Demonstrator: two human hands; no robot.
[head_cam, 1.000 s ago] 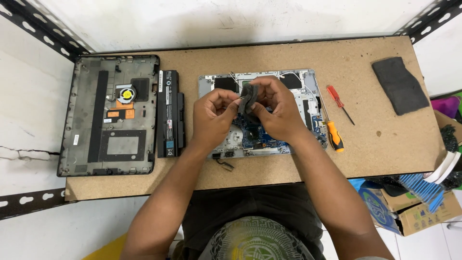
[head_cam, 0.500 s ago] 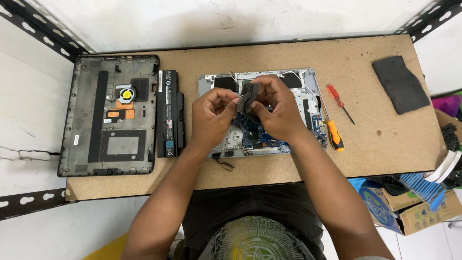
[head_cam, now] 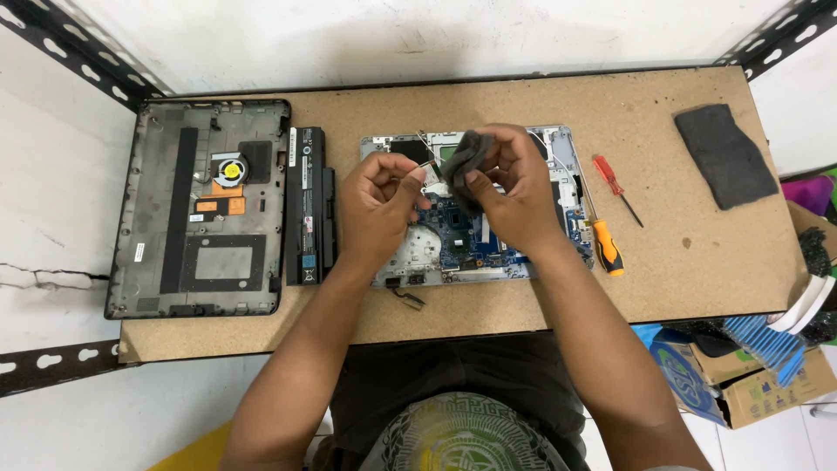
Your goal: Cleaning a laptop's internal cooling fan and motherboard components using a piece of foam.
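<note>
Bottom cover (head_cam: 199, 208) at table's (head_cam: 488, 96) left edge, battery (head_cam: 309, 205) beside it. Opened laptop (head_cam: 484, 235) mid-table, under both hands. Right hand (head_cam: 510, 187) clamped on grey cloth (head_cam: 462, 161); left hand (head_cam: 377, 202) pinching small metal part (head_cam: 425, 162) beside cloth.

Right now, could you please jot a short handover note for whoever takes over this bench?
Left hand: pinching a thin metal part beside the cloth.
Right hand: closed on a dark grey cloth.
Both are above the open laptop board.
Already off: bottom cover and black battery, lying at left.
Two screwdrivers lie at right.
The board remains in its chassis.
</note>
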